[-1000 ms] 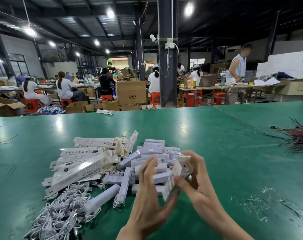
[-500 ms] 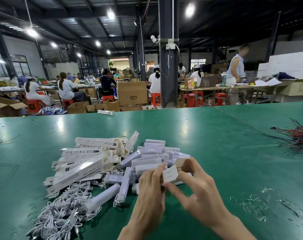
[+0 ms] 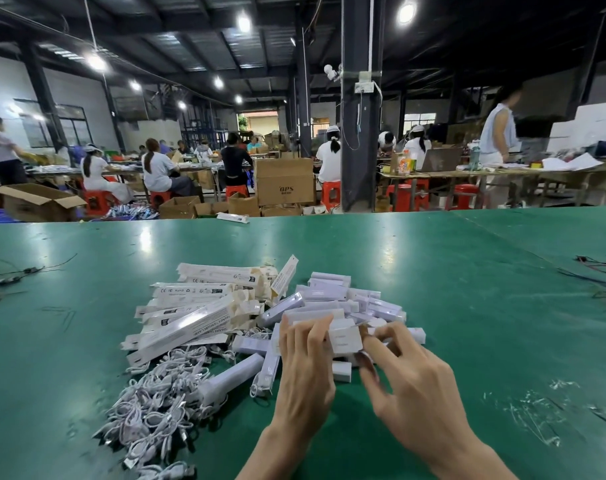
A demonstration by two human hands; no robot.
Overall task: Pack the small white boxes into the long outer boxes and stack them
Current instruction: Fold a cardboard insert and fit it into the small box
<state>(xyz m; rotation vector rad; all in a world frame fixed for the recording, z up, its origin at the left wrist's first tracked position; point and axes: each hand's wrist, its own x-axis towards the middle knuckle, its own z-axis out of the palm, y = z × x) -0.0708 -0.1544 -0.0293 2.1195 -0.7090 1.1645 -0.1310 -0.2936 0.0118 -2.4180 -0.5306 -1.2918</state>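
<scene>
Left hand [image 3: 305, 368] and right hand [image 3: 409, 379] both pinch one small white box [image 3: 345, 338], fingers curled on its sides, at the near edge of the loose box pile [image 3: 332, 292]. Long outer boxes [image 3: 197, 306] lie heaped just left of the pile on the green table [image 3: 433, 271], with the cable bundle [image 3: 156, 403] in front of them.

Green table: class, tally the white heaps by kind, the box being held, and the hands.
Heap of long outer boxes: 1
Heap of small white boxes: 1
Heap of white cables: 1
Held small white box: 1
Hands: 2, left hand and right hand
Total: 6

Left hand [image 3: 305, 372], right hand [image 3: 412, 386], gripping small box [image 3: 345, 338]
</scene>
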